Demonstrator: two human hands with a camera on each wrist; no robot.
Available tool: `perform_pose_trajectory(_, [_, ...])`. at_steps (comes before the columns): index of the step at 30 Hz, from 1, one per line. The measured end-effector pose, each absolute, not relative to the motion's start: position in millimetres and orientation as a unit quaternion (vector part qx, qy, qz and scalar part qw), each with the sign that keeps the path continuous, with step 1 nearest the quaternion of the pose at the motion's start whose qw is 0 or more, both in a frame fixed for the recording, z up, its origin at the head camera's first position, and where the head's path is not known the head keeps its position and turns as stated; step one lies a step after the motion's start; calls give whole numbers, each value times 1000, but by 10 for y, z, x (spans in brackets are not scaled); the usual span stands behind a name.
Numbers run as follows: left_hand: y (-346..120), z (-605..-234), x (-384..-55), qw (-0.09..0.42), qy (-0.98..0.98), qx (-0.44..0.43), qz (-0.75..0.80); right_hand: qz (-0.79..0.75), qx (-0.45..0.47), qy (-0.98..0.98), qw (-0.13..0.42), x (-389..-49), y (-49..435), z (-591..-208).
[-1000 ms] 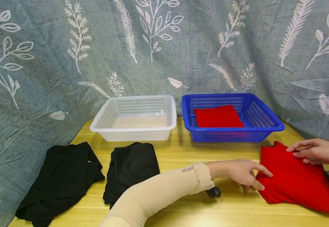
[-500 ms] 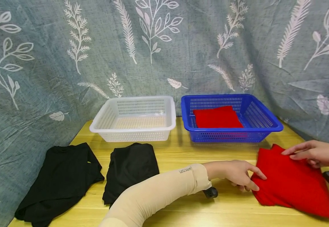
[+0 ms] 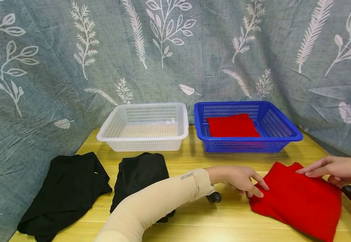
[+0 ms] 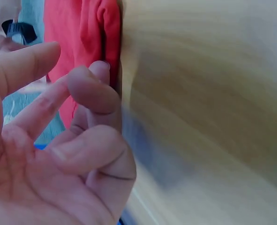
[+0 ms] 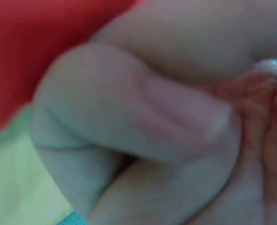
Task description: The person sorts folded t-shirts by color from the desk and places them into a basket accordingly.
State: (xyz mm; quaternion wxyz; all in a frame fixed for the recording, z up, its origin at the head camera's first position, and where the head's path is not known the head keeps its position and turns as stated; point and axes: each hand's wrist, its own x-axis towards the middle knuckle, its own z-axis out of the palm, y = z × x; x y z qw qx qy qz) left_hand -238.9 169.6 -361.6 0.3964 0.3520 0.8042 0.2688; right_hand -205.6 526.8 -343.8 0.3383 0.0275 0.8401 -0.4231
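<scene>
A folded red cloth (image 3: 299, 201) lies on the right of the table in the head view. My left hand (image 3: 239, 178) touches its left edge with straight index finger and thumb, while the other fingers bend inward. The left wrist view puts those fingertips right by the soft folded edge of the red cloth (image 4: 68, 28). At the upper right, my right hand (image 3: 342, 169) rests its extended index finger and thumb on top of the cloth, its remaining fingers curled. Those curled fingers fill the right wrist view, hiding the contact beside the red cloth (image 5: 35, 42).
Behind stand a white basket (image 3: 142, 144) and a blue basket (image 3: 248, 144), the blue one with another folded red cloth (image 3: 233, 125) inside. Two black garments lie on the left: a spread one (image 3: 66, 191) and a folded one (image 3: 140, 171) partly behind my sleeved left arm (image 3: 157, 201).
The red cloth has slid left and toward me, turning a little, with both hands on it. My left hand has moved left along with it. The baskets and black garments stay put.
</scene>
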Motion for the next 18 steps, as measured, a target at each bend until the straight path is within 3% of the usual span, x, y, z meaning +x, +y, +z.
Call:
perform_pose_trajectory(13, [1273,-3643,-2642,368,807,353,299,-460,-38,808,366,-1965,4991,-3508])
perform_pose_trajectory(18, [1123,-3630,-2697,327,829,365,267,-485,-78,784,378,-1936,4843,-3543])
